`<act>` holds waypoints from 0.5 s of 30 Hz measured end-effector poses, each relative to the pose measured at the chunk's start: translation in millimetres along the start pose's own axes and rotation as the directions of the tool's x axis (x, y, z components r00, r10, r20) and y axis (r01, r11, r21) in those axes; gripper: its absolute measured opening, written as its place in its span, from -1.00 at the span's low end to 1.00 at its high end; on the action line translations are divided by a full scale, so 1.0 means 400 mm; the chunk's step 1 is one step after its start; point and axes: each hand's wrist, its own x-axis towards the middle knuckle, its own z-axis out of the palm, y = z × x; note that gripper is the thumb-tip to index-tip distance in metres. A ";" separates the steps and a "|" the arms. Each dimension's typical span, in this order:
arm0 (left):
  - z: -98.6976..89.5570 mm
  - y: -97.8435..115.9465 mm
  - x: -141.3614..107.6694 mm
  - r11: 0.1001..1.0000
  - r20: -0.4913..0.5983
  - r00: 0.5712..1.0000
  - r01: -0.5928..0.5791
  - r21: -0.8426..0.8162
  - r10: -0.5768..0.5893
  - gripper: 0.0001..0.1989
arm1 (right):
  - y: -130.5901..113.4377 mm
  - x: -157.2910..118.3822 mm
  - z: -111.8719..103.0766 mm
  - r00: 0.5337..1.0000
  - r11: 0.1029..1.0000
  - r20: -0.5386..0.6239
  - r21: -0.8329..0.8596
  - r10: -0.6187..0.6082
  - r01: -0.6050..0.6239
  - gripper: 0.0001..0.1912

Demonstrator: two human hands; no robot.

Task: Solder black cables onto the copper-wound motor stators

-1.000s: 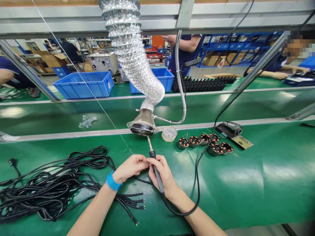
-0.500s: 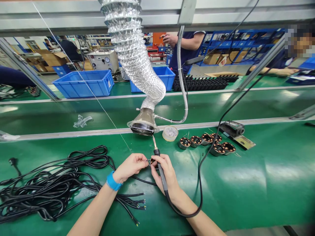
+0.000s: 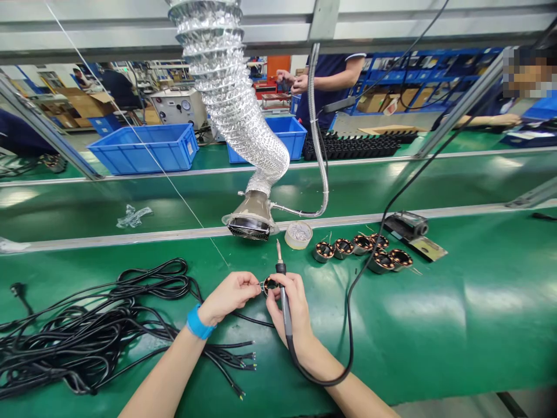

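Note:
My left hand (image 3: 234,295), with a blue wristband, pinches a thin wire end at the left side of a small wound ring (image 3: 268,285). The fingers of my right hand (image 3: 292,302) close on that ring and also hold a soldering iron (image 3: 285,305), its tip pointing up and away. A black cable (image 3: 252,319) passes under my hands. Stripped cable ends (image 3: 237,360) lie below my left hand. Beyond the iron tip stand a fume hood (image 3: 251,217) and a round tub (image 3: 299,234) of shiny material.
Coiled black cables (image 3: 108,337) cover the left of the green table. Several wound rings (image 3: 382,261) and a metal stand (image 3: 409,229) are at the right. The iron's cord (image 3: 350,307) arcs beside my right arm. Behind are blue bins (image 3: 148,151) and a person's hands (image 3: 296,81).
The soldering iron's tip has swung slightly right, away from the hood, and more of the ring shows. The background person's hands have shifted. The whole view has moved slightly.

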 end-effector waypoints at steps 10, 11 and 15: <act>-0.007 -0.005 0.004 0.997 0.059 0.997 0.056 -0.060 -0.052 -0.71 | -0.014 -0.028 -0.044 0.984 0.994 -0.140 -0.047 -0.109 0.103 -0.66; -0.007 -0.005 0.005 0.996 0.065 0.996 0.064 -0.066 -0.060 -0.71 | -0.011 -0.037 -0.053 0.976 0.989 -0.163 -0.068 -0.143 0.134 -0.67; -0.005 -0.005 0.005 0.995 0.058 0.996 0.071 -0.073 -0.066 -0.68 | -0.005 -0.059 -0.086 0.942 0.963 -0.228 -0.168 -0.246 0.211 -0.75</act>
